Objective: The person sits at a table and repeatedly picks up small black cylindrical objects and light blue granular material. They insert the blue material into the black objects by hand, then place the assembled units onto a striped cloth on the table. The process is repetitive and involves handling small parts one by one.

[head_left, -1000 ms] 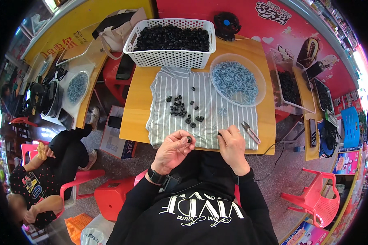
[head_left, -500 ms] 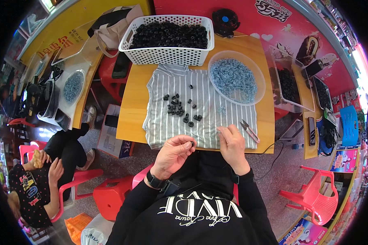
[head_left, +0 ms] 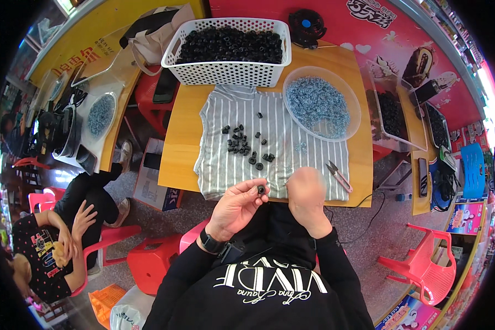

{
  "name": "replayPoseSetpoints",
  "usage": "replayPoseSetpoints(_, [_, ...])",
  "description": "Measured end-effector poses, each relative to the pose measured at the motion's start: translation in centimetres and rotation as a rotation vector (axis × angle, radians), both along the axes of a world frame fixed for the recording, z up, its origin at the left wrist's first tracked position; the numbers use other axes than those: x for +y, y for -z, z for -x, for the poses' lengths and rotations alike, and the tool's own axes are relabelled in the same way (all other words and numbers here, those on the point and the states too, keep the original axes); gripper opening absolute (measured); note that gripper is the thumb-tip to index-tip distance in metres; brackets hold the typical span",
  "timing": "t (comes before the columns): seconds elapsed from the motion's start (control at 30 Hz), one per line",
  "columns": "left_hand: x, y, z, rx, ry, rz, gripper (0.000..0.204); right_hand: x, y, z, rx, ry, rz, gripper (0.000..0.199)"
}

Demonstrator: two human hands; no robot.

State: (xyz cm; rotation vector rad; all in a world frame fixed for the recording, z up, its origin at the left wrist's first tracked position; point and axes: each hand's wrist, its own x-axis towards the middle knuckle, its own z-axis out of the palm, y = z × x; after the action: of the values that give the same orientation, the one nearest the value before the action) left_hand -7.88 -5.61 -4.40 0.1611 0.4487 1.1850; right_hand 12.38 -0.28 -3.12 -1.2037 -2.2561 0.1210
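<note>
The left hand (head_left: 237, 206) pinches a small black ring (head_left: 261, 190) between thumb and fingertips, just over the near edge of the table (head_left: 181, 148). The right hand (head_left: 306, 193) hovers beside it, blurred; I cannot tell its grip. More rings (head_left: 242, 144) lie mid-cloth (head_left: 275, 137), snips (head_left: 338, 176) to the right, bowl (head_left: 323, 103) and basket (head_left: 228, 49) along the far edge.

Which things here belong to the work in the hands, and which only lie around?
In use: small black ring in left hand; right hand; loose black rings; striped cloth; basket of black rings; bowl of blue-grey pieces.

Lying about: small cutters; black fan; phone.
</note>
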Motion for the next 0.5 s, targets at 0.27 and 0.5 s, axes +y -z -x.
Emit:
replayPoseSetpoints(0.27, [-0.1, 0.4, -0.3, 0.032, 0.064, -0.101, 0.020, -0.2, -1.0, 0.0, 0.359, -0.043, 0.023, 0.017])
replayPoseSetpoints(0.5, [-0.2, 0.8, -1.6, 0.095, 0.007, -0.045, 0.020, -2.5, -2.4, 1.8, 0.724, -0.142, 0.296, 0.014])
